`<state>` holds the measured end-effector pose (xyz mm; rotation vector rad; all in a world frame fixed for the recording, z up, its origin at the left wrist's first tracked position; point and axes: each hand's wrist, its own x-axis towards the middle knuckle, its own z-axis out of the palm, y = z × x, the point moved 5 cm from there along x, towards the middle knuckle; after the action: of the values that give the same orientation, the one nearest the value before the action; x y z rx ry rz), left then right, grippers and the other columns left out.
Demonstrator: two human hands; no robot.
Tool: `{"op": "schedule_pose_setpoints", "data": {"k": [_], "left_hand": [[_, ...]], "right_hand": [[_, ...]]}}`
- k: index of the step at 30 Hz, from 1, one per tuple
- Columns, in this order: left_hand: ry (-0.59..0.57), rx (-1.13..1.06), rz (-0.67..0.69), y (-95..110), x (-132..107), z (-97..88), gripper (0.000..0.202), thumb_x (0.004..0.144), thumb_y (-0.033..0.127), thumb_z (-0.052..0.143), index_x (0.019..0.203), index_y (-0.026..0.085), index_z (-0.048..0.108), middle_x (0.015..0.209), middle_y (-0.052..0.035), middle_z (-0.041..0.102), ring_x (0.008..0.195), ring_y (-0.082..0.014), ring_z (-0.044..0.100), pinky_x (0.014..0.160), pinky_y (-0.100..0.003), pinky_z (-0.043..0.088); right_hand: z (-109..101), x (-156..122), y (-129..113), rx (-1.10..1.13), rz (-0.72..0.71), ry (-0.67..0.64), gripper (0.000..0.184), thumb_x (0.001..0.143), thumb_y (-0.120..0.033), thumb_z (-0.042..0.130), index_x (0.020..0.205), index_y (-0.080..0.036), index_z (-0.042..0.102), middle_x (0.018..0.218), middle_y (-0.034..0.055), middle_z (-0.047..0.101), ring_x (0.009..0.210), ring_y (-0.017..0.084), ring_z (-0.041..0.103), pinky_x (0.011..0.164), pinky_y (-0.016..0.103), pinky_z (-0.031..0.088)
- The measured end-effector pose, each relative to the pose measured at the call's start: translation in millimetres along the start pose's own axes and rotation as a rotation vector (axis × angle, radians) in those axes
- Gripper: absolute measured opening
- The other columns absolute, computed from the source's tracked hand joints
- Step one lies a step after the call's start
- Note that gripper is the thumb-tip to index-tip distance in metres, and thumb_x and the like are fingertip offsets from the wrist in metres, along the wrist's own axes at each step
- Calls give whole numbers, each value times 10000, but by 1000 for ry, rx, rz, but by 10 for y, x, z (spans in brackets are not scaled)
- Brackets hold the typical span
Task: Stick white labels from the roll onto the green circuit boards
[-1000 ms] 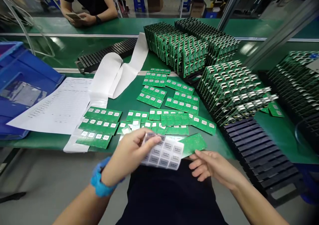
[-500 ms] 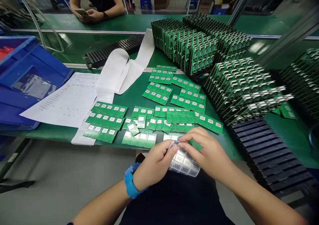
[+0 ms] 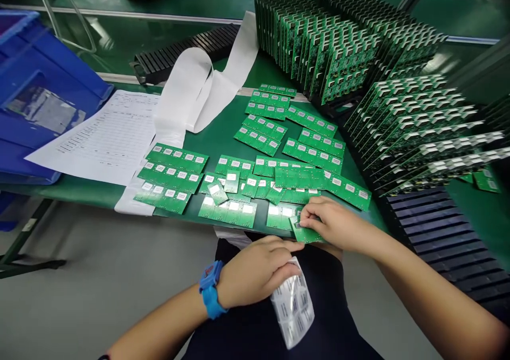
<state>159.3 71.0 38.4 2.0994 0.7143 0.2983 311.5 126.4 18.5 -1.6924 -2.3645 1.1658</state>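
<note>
Left hand (image 3: 255, 269) low near lap, fingers curled shut in pinch, palm down, forearm bare, blue band at wrist. Right hand (image 3: 334, 223) forward at bench edge, fingertips bunched and pressing down, forearm slanting in from lower right.

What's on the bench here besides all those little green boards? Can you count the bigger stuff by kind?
Blue bins: 1
Printed paper sheets: 1
White backing strips: 1
Label sheets, in the left hand: 1
Empty black slotted trays: 2
Total: 6
</note>
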Motion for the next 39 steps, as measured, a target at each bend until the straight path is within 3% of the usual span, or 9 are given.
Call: {"op": "schedule_pose_setpoints", "data": {"k": [7,12,15,18,22,27,29,34,39], "left_hand": [[-22,-43,-52,-80,73,79,220,918,283,411,861,168,590,1296,-73,534,1137,-200,539,947,-319,436],[6,-99,-120,-129,89,74,209,911,250,415,830,176,592,1270,-97,554,1129,-204,547,941,-337,440],[56,-158,-135,-136,97,53,209,911,242,416,817,183,592,1253,-86,569,1115,-197,553,940,-340,433],[110,-201,-156,-135,87,26,215,908,243,423,795,180,595,1230,-74,588,1089,-189,564,929,-311,430],[269,-215,-248,-173,0,-51,233,912,242,412,874,181,633,1038,-59,673,951,-173,620,818,-253,468],[620,-250,-438,-320,-238,-177,320,898,252,453,1203,189,528,857,-36,688,699,-140,635,595,-214,483],[712,-247,-450,-349,-308,-215,333,891,242,471,1218,206,521,867,-32,684,712,-138,633,608,-215,488],[721,-309,-436,-366,-308,-226,297,822,262,583,1116,236,609,1134,-50,612,1007,-202,588,813,-278,493],[718,-507,-473,-388,-183,-141,538,781,298,634,1277,229,439,930,-42,644,810,-185,639,698,-289,522]], "right_hand": [[42,26,-33,-50,-39,23,145,804,-223,526,687,-194,606,721,31,562,757,172,508,715,311,389],[37,-105,-118,-227,-115,250,71,788,-229,554,829,-196,602,780,50,565,786,216,505,736,391,390],[-81,-181,-57,-109,-89,356,260,790,-263,563,1038,-191,532,829,50,566,807,207,529,754,391,420],[-202,-186,37,67,-96,279,256,826,-223,489,1081,-203,483,875,43,564,847,179,545,771,350,444],[-192,-135,70,212,-121,-2,254,838,-167,424,1087,-202,463,839,18,571,786,142,552,711,293,458],[-139,-94,63,188,-113,-12,260,838,-160,418,1093,-195,449,825,18,574,779,143,546,703,293,450],[-115,-88,67,169,-123,2,258,834,-151,421,1087,-193,451,817,19,572,785,147,545,708,298,451],[-45,-115,72,25,-204,101,222,804,-102,449,990,-200,522,843,37,582,822,173,540,715,330,461],[-108,-286,-21,-79,-271,408,151,847,-165,444,919,-198,572,1099,118,509,929,211,543,788,407,471]]}}
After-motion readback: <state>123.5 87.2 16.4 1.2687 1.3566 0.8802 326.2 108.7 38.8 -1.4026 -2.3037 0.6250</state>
